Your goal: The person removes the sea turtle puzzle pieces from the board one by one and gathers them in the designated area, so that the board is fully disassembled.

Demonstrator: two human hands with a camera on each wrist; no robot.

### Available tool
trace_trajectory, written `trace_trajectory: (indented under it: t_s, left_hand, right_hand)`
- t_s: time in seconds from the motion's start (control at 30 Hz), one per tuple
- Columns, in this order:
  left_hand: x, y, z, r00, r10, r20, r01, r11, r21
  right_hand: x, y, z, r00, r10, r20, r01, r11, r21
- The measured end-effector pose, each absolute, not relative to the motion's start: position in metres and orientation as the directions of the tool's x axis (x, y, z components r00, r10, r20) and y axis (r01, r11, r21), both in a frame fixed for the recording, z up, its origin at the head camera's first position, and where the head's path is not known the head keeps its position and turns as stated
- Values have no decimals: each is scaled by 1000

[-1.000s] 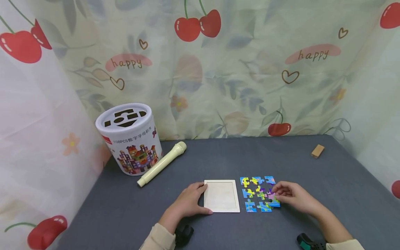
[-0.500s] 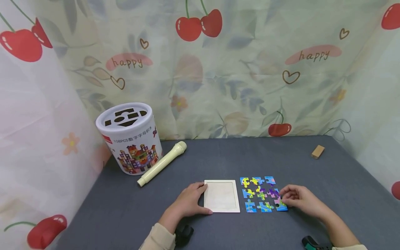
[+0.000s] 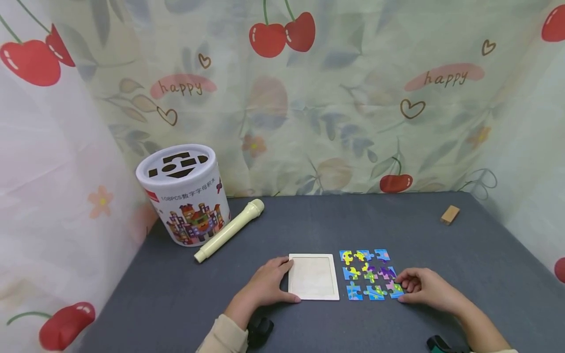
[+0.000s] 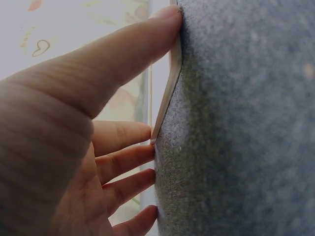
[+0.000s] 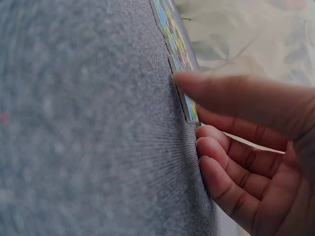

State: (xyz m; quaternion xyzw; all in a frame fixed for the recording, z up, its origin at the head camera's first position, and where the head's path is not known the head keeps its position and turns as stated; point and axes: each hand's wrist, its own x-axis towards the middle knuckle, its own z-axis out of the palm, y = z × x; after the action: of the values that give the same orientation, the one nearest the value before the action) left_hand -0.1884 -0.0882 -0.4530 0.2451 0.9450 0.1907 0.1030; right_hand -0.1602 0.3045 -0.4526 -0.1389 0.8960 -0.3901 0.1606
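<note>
My left hand (image 3: 268,283) holds the left side of a square, pale wooden puzzle tray (image 3: 313,277). Its thumb is at the near edge and its forefinger by the far left; in the left wrist view the other fingertips rest on the cloth. Right of the tray, jigsaw pieces (image 3: 368,273) in blue, yellow and purple lie in loose rows with small gaps. With thumb and forefinger my right hand (image 3: 425,288) pinches the near right puzzle piece (image 3: 395,289), which lies flat. The right wrist view shows the thumb (image 5: 211,91) at that piece's edge and the other fingers curled.
A white cylindrical block tub (image 3: 183,196) stands at the back left. Against its base lies a cream microphone-shaped stick (image 3: 229,230). A small wooden block (image 3: 450,214) is at the far right of the dark table (image 3: 318,223). Printed curtains (image 3: 309,122) close off the back and sides.
My right hand slid the near right piece rightward, away from its neighbours, then slightly back left. Its thumb has moved to the piece's near edge. The left hand stays on the tray.
</note>
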Motion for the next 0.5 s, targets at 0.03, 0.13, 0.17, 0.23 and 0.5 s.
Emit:
trace_trajectory:
  t_s: [0.03, 0.13, 0.17, 0.23, 0.5]
  left_hand:
    - [-189, -88, -453, -859, 502, -102, 422, 807, 413]
    - [-189, -88, -452, -860, 500, -101, 422, 808, 411]
    - [-189, -88, -452, -860, 500, -101, 421, 808, 411]
    - [-188, -88, -452, -860, 499, -105, 419, 809, 411]
    - [-187, -89, -454, -858, 503, -103, 424, 807, 411]
  right_hand:
    - [-160, 305, -452, -908, -379, -180, -129, 660, -740]
    - [-161, 305, -452, -903, -392, -176, -142, 659, -739]
    - [-161, 305, -452, -901, -396, -175, -145, 657, -740]
    - [-160, 306, -452, -897, -407, -174, -153, 653, -742]
    - [-159, 309, -453, -876, -454, -164, -178, 620, -765]
